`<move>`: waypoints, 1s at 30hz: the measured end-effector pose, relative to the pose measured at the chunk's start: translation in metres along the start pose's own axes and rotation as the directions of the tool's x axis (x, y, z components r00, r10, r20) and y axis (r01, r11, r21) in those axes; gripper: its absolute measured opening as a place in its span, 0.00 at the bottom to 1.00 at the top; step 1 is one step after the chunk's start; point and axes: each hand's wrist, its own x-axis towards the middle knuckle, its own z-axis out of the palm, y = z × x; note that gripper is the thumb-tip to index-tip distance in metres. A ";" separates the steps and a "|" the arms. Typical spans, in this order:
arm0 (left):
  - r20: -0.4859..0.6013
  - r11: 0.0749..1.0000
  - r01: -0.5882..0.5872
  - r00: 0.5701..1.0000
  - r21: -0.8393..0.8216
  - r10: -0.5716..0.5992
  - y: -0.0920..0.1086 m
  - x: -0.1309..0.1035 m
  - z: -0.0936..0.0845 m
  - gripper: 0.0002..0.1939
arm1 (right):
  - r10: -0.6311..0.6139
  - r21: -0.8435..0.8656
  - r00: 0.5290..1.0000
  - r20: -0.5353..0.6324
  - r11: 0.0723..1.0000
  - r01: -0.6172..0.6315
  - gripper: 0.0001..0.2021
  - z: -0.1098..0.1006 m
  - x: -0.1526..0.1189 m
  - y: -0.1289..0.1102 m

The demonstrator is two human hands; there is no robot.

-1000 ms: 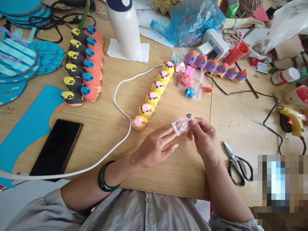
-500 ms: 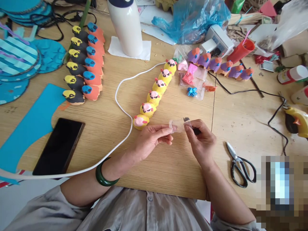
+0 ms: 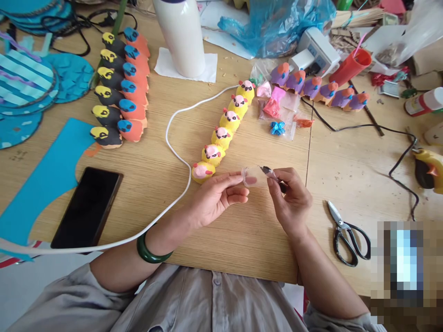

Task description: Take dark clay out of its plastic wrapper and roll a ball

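Between my hands a small clear plastic bag (image 3: 255,177) is stretched, with dark material at its right end. My left hand (image 3: 221,196) pinches the bag's left edge, its thumb showing through the film. The right end, with the black lump (image 3: 269,172), is gripped in my right hand (image 3: 291,198). Just beyond my left hand lies a row of yellow egg-carton cups (image 3: 221,135) with pink tops and small red pieces. Most carry black marks; the nearest cup (image 3: 203,171) shows pink and red only.
Black-handled scissors (image 3: 342,233) lie right of my right hand. A white cable (image 3: 168,138) loops past the yellow row and over my left forearm. Left are a phone (image 3: 87,207) and black and orange rows (image 3: 133,101); a white bottle (image 3: 183,39) stands at the back.
The bag's right end has tilted up, and more of the black lump shows above my right fingers. My left fingers have shifted slightly at the bag's edge. The view has moved slightly.
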 end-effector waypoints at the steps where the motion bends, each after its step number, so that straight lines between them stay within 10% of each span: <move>1: -0.012 0.998 0.041 0.999 -0.039 -0.041 0.001 0.000 0.000 0.05 | -0.014 0.004 1.000 0.018 1.000 0.014 0.05 0.000 0.000 0.000; 10: 0.075 0.983 0.090 0.994 -0.161 -0.079 -0.002 0.002 0.000 0.05 | -0.061 0.005 0.973 0.222 0.998 0.061 0.05 0.003 0.001 -0.004; 20: 0.035 0.992 -0.002 0.999 -0.126 0.006 0.000 -0.001 0.004 0.06 | 0.009 -0.047 0.979 0.202 0.999 0.001 0.03 0.002 0.002 -0.007; 30: 0.165 0.989 -0.121 0.981 0.090 0.105 -0.005 0.001 0.001 0.12 | 0.387 0.286 0.838 0.385 0.813 -0.507 0.14 -0.004 0.008 -0.003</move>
